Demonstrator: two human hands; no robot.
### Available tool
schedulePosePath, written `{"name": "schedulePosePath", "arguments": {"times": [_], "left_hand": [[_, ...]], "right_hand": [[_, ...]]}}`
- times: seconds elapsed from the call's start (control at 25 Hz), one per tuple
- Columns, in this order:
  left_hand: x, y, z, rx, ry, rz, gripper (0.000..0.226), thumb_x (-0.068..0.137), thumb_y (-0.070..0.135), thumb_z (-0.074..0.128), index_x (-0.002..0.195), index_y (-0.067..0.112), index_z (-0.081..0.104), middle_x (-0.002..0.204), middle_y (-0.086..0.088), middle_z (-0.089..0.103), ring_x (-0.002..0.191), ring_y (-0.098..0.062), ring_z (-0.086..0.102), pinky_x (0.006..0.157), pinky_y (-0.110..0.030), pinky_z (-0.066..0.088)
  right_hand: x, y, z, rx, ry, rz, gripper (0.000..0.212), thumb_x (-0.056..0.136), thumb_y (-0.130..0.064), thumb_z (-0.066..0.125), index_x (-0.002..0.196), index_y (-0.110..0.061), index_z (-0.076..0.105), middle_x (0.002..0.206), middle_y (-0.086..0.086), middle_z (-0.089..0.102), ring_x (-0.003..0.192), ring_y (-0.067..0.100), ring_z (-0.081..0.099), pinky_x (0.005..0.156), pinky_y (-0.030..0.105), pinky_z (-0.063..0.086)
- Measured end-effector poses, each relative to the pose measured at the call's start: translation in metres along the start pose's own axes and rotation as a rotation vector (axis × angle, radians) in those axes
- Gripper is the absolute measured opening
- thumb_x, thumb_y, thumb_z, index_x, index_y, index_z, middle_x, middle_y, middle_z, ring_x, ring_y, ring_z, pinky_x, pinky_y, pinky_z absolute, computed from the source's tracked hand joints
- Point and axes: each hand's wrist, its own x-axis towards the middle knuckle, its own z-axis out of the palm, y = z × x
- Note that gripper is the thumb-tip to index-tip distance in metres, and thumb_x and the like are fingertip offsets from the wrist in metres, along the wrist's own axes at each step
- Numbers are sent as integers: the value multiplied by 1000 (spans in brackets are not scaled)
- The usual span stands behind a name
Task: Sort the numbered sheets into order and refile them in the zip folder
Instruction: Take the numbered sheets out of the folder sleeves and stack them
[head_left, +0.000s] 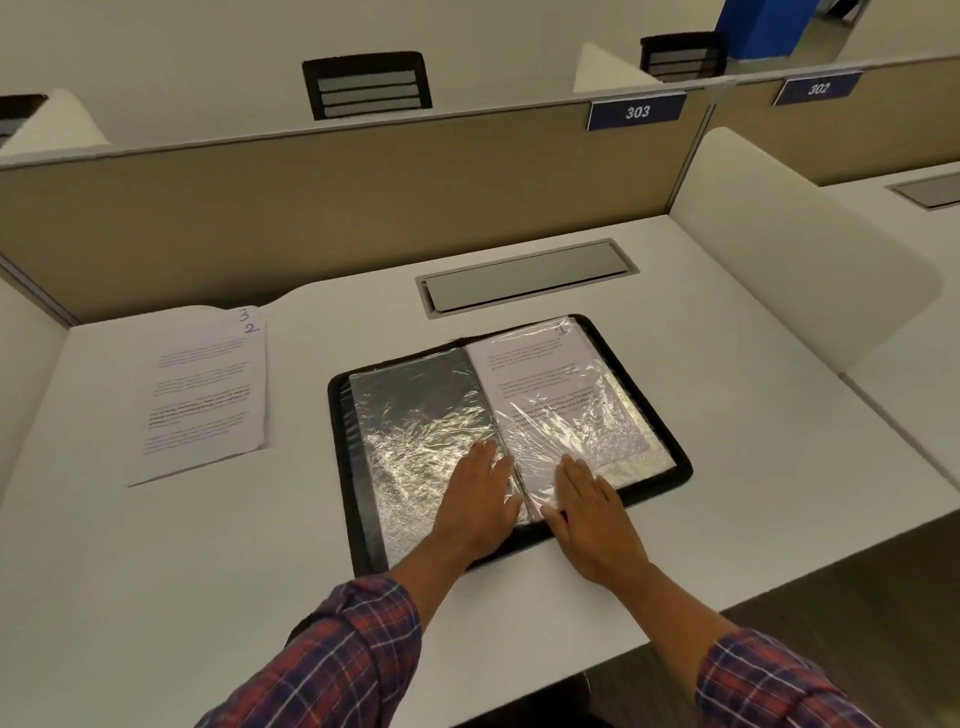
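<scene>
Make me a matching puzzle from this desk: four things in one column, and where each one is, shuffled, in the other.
Things:
1. sheet marked 1
2. loose sheets marked 2 and 3
3. left hand
4. sign 303

Places:
A. on the partition
B. flat on the folder's empty left sleeve
C. inside the folder's right sleeve
D. on the desk, left of the folder

Pairs: 1-C, 2-D, 3-B, 4-A.
</scene>
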Motion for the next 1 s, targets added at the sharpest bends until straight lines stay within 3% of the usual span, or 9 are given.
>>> {"name": "schedulePosePath", "arguments": {"times": [0.16,0.24,0.48,0.64,0.72,0.84,1.0], "left_hand": [[8,29,18,-3,-34,88,62,102,41,57,154,11,42,169,-17,25,158,-34,16,130,-46,17],[15,44,27,-13,-23,149,54,102,37,60,148,9,50,167,-17,29,158,-33,19,129,-42,15],[24,78,38,-62,7,139,32,98,21,70,124,4,68,145,-16,58,147,-36,42,120,-44,36],[27,91,33,-80,34,93,20,105,16,55,103,5,72,121,-11,64,130,-32,52,108,-41,46],[28,94,30,-121,44,64,18,104,12,52,98,7,68,111,-8,61,116,-25,55,99,-37,47],[31,96,26,-243,94,-73,3,95,14,66,93,14,65,98,-1,63,91,-17,57,84,-40,52],[34,97,20,-387,121,-214,14,91,21,77,86,24,64,90,1,72,82,-17,65,78,-36,53]], "right_hand": [[-15,28,-4,-24,50,45,76,106,-55,21,163,-5,28,170,12,26,158,28,24,126,43,22],[-24,44,-7,-26,73,64,73,106,-53,26,160,-4,33,168,13,31,155,29,31,122,47,32],[-42,84,-13,-26,58,33,75,105,-53,25,163,-5,26,171,12,22,158,27,25,124,50,33],[-46,98,-19,-35,123,-69,74,107,-51,29,165,-6,17,174,11,13,160,24,15,127,47,26],[-47,101,-25,-19,212,-125,72,107,-45,42,163,-4,25,172,13,21,160,25,18,126,45,27],[-46,102,-30,28,315,-220,67,103,-38,57,157,-3,38,165,15,35,156,26,30,125,43,30],[-43,103,-33,-7,333,-373,57,105,-37,54,150,-2,49,151,16,52,144,28,46,122,43,37]]}}
